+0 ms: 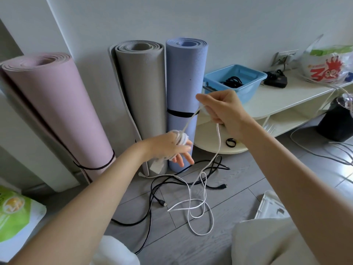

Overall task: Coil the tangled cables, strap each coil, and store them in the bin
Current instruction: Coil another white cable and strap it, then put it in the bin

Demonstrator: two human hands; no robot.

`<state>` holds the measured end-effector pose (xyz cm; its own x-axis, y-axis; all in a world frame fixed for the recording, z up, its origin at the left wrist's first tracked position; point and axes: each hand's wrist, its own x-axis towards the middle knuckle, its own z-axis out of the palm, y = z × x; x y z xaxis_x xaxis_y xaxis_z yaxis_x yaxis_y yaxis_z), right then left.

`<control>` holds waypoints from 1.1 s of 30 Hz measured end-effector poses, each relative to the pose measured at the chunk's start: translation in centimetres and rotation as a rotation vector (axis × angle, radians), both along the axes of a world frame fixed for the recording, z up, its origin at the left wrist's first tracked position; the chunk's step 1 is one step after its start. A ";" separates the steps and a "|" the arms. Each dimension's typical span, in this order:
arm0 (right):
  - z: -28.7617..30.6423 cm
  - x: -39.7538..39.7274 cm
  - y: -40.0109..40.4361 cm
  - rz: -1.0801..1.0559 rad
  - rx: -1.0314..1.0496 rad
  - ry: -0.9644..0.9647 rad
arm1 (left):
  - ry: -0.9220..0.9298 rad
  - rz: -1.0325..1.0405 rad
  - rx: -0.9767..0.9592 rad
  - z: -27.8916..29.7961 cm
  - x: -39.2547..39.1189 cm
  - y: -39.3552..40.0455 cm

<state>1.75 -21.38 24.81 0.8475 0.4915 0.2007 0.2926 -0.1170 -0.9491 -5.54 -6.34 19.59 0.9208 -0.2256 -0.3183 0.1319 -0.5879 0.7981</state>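
Observation:
A white cable (pixel 198 205) lies in loose loops on the grey floor. Several turns of it are wound round the fingers of my left hand (pixel 170 148), whose fingers point right and stay fairly straight. My right hand (pixel 221 108), raised higher, pinches the same cable, which runs taut between the two hands and hangs down to the floor. A black cable (pixel 152 199) sprawls tangled on the floor beneath. The blue bin (pixel 246 92) stands on the cream shelf and holds a black coil (pixel 232 81). A black strap loop (pixel 230 142) lies on the lower shelf.
Three rolled mats, pink (pixel 57 111), grey (pixel 141 96) and blue (pixel 183 88), lean on the wall. A black adapter (pixel 276 81) and a plastic bag (pixel 328 64) sit on the shelf top (pixel 282 98). A dark bucket (pixel 336 121) and more cables are at right.

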 end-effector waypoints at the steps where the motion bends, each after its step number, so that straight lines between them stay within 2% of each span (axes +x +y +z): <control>1: -0.2 0.6 -0.2 -0.063 0.047 0.026 | -0.003 -0.029 -0.072 0.7 -0.3 -0.6; 3: -0.6 1.8 -0.6 -0.202 0.088 0.030 | -0.036 -0.065 -0.292 2.0 -0.9 -1.4; 6: -2.2 2.8 -0.7 -0.336 -0.161 -0.047 | -0.113 -0.057 -0.597 3.4 -1.1 -1.7; 10: -5.3 1.8 1.3 -0.101 -0.663 -0.029 | -0.156 0.020 -0.856 4.1 -0.7 -1.6; 13: -5.5 -0.5 2.5 0.057 -0.777 0.035 | -0.101 0.175 -0.934 3.6 -0.1 -1.1; 15: -5.0 -2.0 2.7 0.104 -0.806 0.010 | -0.064 0.258 -0.860 3.1 0.2 -0.7; 19: -3.9 -2.9 2.2 0.113 -0.871 -0.132 | -0.106 0.249 -0.294 2.0 -0.3 -0.4; 21: -3.3 -2.5 1.7 0.111 -0.882 -0.190 | -0.103 0.180 -0.100 1.0 -0.2 0.5; 24: -2.4 -1.5 1.0 0.072 -0.785 -0.203 | -0.039 0.089 0.182 0.5 -0.2 1.1; 26: -1.6 -1.0 0.5 0.022 -0.686 -0.180 | -0.061 0.040 0.390 -0.5 0.2 1.3; 28: -1.0 -0.6 0.2 -0.022 -0.590 -0.147 | -0.018 -0.015 0.423 -0.8 -0.1 1.0; 31: -0.6 0.1 -0.3 -0.130 -0.375 -0.116 | 0.113 -0.078 0.199 -1.1 -0.4 0.4; 33: -0.7 0.8 -0.6 -0.219 -0.220 -0.071 | 0.093 -0.069 0.088 -0.3 -0.5 -0.2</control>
